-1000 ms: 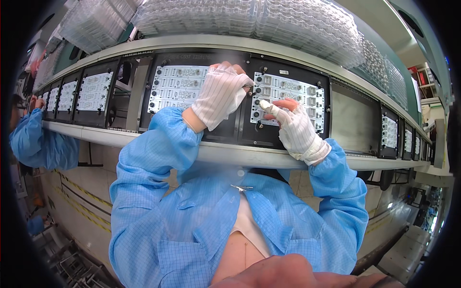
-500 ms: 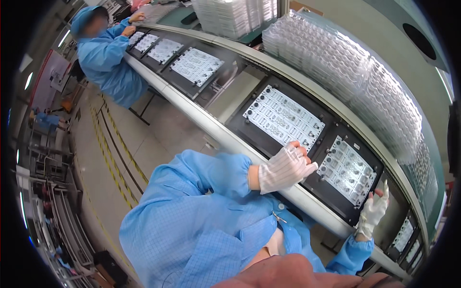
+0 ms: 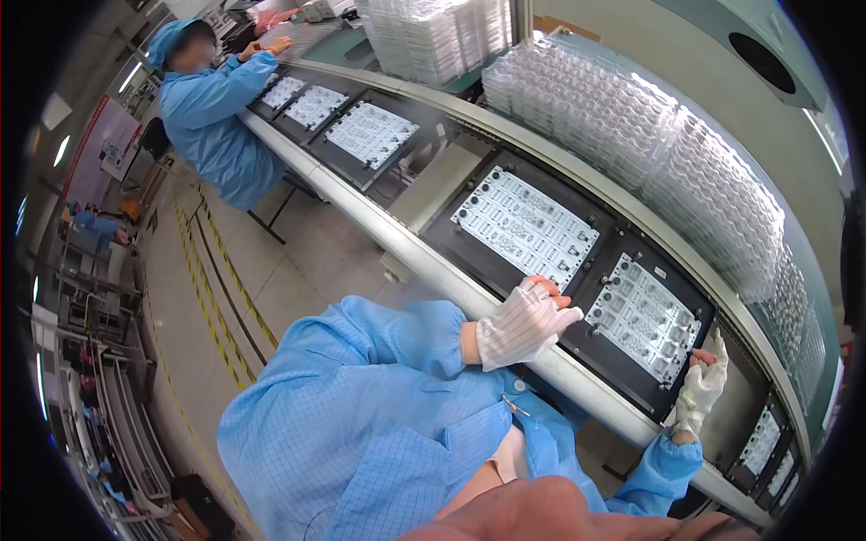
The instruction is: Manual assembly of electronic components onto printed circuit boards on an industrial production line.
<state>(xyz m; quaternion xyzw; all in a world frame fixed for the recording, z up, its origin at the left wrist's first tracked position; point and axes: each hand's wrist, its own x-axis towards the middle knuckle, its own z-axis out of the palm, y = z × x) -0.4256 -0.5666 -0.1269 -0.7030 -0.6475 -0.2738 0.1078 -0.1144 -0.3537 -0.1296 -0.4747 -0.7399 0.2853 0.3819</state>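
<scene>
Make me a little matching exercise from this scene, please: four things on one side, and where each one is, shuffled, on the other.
Things:
1. Left hand
2. Right hand
3. Clear plastic trays
4. Co-worker in blue

Places:
A. Stacked along the far side of the conveyor
B. Just beyond the right-hand end of the right circuit-board panel of the nearest two
C. At the upper left of the picture
D. By the near corner of the left circuit-board panel of the nearest two

Pairs: 1-D, 2-B, 3-A, 4-C
</scene>
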